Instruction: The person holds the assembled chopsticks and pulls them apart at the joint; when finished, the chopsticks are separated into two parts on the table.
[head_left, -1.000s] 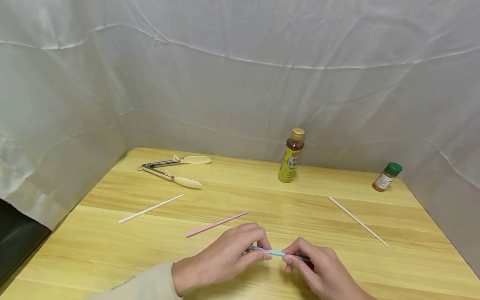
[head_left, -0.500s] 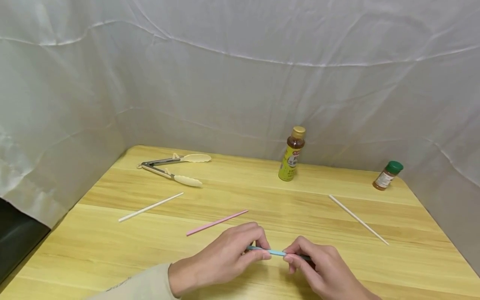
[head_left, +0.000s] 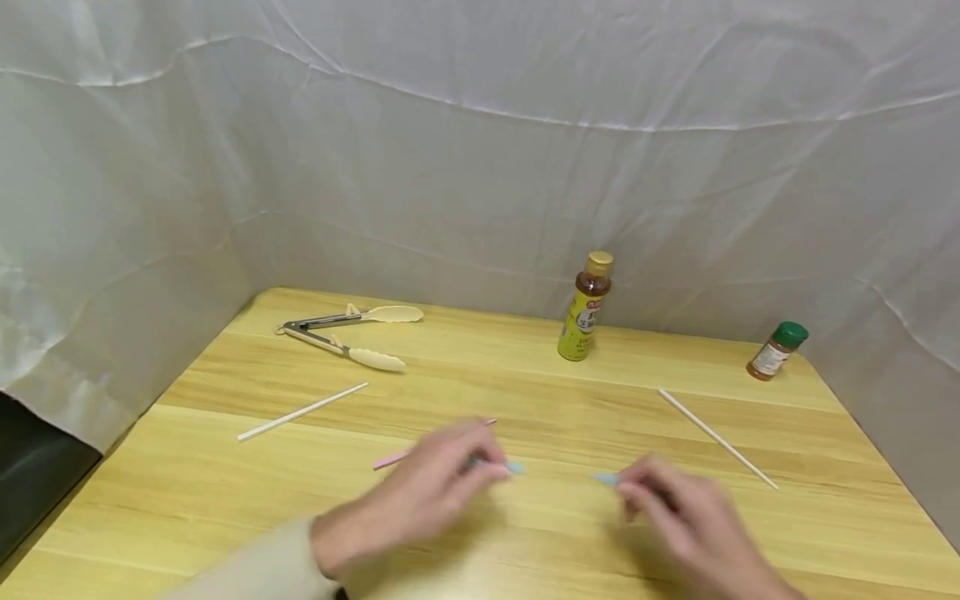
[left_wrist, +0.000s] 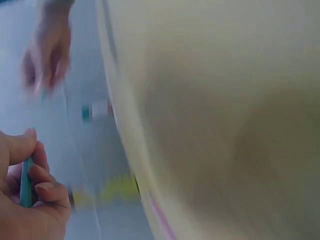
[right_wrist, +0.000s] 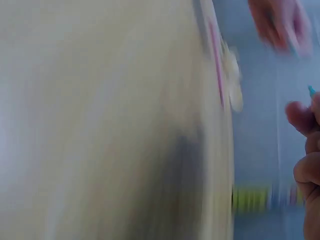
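My left hand (head_left: 438, 483), blurred by motion, pinches a slim light-blue stick piece (head_left: 515, 468); the left wrist view shows the teal piece (left_wrist: 26, 182) between thumb and curled fingers. A gap away, my right hand (head_left: 686, 508) pinches another light-blue piece (head_left: 607, 478), its tip (right_wrist: 311, 91) poking past the fingers in the right wrist view. Most of both pieces is hidden inside the hands. Behind my left hand lies a pink stick (head_left: 390, 461), like a chopstick and partly covered.
White sticks lie at left (head_left: 302, 412) and right (head_left: 717, 438). Farther back are opened tongs (head_left: 330, 337), a yellow-labelled bottle (head_left: 581, 321) and a green-lidded jar (head_left: 772, 354). Grey cloth (head_left: 480, 183) hangs along the wooden table's (head_left: 540, 550) back.
Both hands held one light-blue stick close together. Now they have moved apart and upward in view, each with a separate piece. The left hand covers part of the pink stick.
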